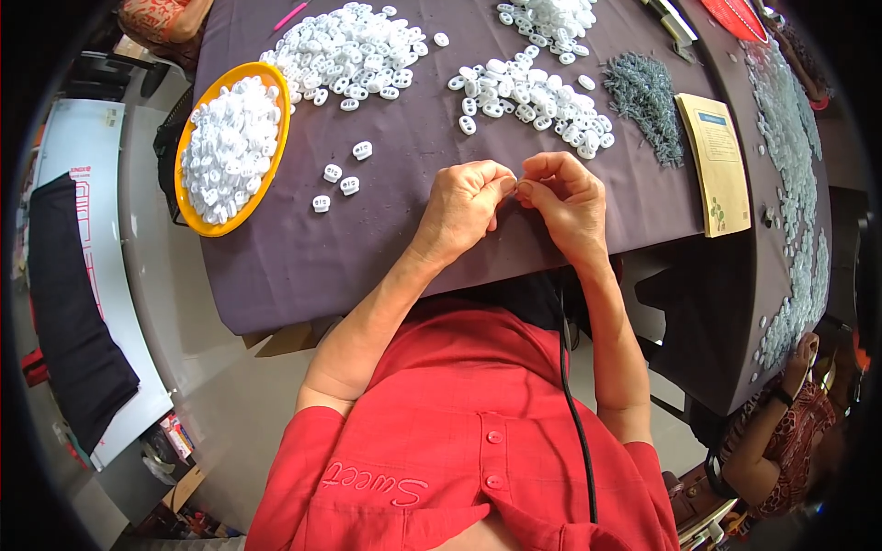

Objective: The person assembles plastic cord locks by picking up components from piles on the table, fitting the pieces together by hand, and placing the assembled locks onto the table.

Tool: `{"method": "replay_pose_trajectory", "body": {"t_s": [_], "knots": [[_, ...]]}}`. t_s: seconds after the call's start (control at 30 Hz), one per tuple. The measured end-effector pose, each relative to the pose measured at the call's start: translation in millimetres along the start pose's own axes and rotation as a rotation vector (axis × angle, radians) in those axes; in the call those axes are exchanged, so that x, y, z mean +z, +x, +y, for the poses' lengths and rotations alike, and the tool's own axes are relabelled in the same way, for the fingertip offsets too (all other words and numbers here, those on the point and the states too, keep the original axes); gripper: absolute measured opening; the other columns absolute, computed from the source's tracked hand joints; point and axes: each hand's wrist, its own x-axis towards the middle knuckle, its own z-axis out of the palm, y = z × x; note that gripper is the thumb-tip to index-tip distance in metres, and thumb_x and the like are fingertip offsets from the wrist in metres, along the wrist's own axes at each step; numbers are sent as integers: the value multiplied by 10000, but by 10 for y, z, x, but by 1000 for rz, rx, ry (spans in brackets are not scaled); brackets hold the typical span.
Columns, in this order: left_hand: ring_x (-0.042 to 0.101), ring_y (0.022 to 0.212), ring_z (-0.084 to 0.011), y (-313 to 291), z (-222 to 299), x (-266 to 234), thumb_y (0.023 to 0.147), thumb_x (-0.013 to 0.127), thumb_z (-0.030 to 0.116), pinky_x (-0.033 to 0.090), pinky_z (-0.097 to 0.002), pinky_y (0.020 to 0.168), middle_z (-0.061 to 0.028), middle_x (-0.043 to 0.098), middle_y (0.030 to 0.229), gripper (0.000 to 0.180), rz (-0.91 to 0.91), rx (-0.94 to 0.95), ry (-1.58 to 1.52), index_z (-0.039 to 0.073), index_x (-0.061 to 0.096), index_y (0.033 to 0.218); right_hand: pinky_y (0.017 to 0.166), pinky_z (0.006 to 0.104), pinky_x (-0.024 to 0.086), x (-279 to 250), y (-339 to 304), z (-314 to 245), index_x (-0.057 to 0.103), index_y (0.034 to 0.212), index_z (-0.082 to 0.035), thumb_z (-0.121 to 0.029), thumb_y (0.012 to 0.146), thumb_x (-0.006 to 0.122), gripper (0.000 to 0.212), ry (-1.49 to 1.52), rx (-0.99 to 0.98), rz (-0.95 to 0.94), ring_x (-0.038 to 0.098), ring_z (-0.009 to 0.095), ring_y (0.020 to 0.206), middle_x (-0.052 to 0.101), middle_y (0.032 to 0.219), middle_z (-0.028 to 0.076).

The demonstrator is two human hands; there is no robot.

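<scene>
The head view looks from the wearer's own eye level, on the near side of the table [303,257], facing steeply down and slightly forward across it. It sits fairly near — the left hand [464,207] and right hand [568,209] are over the table's near part, and the red shirt [404,386] looms large below it. The fisheye reaches wide, taking in floor [197,303] left of the table and another person's arm [755,466] at its lower right.
</scene>
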Motion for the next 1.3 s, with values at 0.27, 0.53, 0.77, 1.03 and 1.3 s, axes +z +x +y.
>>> {"method": "replay_pose_trajectory", "body": {"t_s": [0.27, 0.53, 0.77, 1.03, 1.3], "knots": [[489, 415, -47, -34, -22, 2, 867, 539, 115, 383, -210, 381, -9, 552, 548, 170, 17, -14, -57, -8, 627, 789, 602, 195, 485, 10, 9, 41, 579, 887, 4, 66, 771, 601, 133, 58, 3, -35, 586, 70, 670, 613, 749, 25], [483, 434, -36, -19, -47, 9, 885, 544, 148, 381, -178, 366, 10, 532, 601, 176, 19, -13, -106, 1, 618, 820, 573, 195, 472, 1, 42, -48, 583, 912, -2, 31, 777, 611, 142, 36, 34, -63, 577, 65, 667, 614, 752, 21], [532, 443, -86, 17, -17, -42, 863, 542, 123, 417, -201, 369, -48, 567, 651, 160, 65, -92, -317, -14, 612, 818, 569, 282, 435, -244, 436, -256, 617, 858, -60, -38, 763, 615, 97, -740, -511, 81, 559, 149, 623, 595, 759, 28], [540, 449, -87, 19, -80, -43, 867, 557, 134, 420, -199, 368, -45, 570, 656, 162, 55, -56, -368, -18, 608, 847, 637, 352, 447, -194, 587, -182, 618, 839, -95, -103, 760, 604, 80, -1096, -629, 1, 558, 225, 775, 546, 775, 51], [544, 454, -84, 26, -52, -53, 860, 574, 128, 439, -201, 378, -49, 586, 673, 150, 76, -85, -390, -17, 612, 863, 649, 364, 442, -184, 565, -222, 596, 813, -78, -95, 743, 600, 73, -1082, -651, -72, 552, 261, 782, 566, 787, 57]]}}
